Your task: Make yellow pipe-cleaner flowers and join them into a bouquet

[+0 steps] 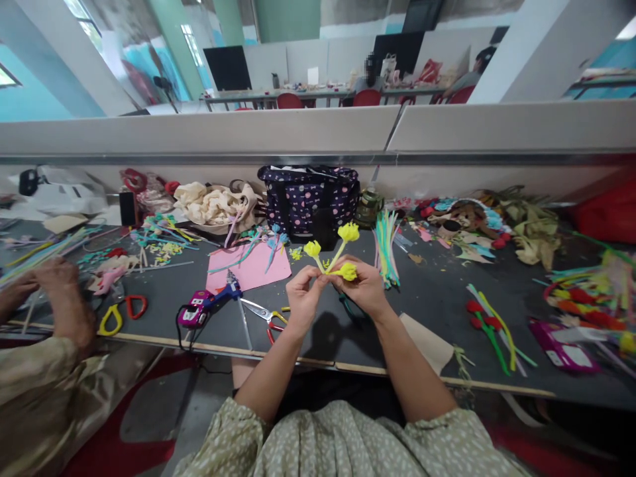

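Note:
Three yellow pipe-cleaner flowers (348, 232) on pale stems fan out above the table, joined near their lower ends. My left hand (304, 298) pinches the stems where they meet. Fingers of my right hand (365, 285) are closed around the same bunch from the other side, next to the lowest bloom. Dark green strands hang below my right hand. Left of my hands lie scissors (258, 309) with red and yellow handles and a blue glue gun (226, 291). The stem ends are hidden by my fingers.
A pink sheet (248, 265) lies ahead on the left, with a dark patterned bag (311, 199) behind. Bundled pipe cleaners (387, 248) stand right of my hands. A co-worker's hands (64, 291) are at far left, near other scissors (122, 317). Red pipe-cleaner flowers (484, 317) lie right.

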Action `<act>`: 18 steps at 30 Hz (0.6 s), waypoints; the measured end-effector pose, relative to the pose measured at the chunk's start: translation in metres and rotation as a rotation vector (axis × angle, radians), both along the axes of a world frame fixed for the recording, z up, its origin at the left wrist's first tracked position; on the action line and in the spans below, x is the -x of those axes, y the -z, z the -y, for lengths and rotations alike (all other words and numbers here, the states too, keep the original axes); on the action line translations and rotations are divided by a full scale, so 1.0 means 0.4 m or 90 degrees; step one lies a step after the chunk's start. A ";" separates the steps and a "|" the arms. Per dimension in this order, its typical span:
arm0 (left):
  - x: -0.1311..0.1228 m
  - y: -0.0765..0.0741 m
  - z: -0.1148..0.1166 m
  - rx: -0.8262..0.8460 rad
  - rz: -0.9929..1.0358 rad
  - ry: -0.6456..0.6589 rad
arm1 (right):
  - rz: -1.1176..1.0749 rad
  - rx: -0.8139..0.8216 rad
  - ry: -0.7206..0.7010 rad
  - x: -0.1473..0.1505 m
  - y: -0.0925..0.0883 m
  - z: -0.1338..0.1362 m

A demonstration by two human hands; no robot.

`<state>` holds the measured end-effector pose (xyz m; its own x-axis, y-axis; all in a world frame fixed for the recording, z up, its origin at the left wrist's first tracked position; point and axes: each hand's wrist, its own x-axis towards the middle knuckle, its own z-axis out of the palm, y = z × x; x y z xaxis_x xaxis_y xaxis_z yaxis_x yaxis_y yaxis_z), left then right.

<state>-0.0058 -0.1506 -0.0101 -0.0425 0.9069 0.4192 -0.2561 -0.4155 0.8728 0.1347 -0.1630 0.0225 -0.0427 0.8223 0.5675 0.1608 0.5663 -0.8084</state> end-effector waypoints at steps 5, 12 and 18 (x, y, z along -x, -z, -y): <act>0.003 -0.004 -0.001 0.107 0.009 0.085 | -0.100 0.100 0.011 0.006 0.020 -0.004; 0.015 -0.035 0.004 0.231 0.054 0.227 | -0.210 0.167 -0.015 0.009 0.030 -0.007; 0.019 -0.040 0.011 0.241 0.032 0.257 | -0.169 0.140 0.055 0.004 0.047 -0.006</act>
<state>-0.0134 -0.1548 0.0060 0.3286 0.9421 0.0672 -0.3750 0.0649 0.9247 0.1333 -0.1607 0.0039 0.1576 0.9201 0.3586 -0.0308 0.3675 -0.9295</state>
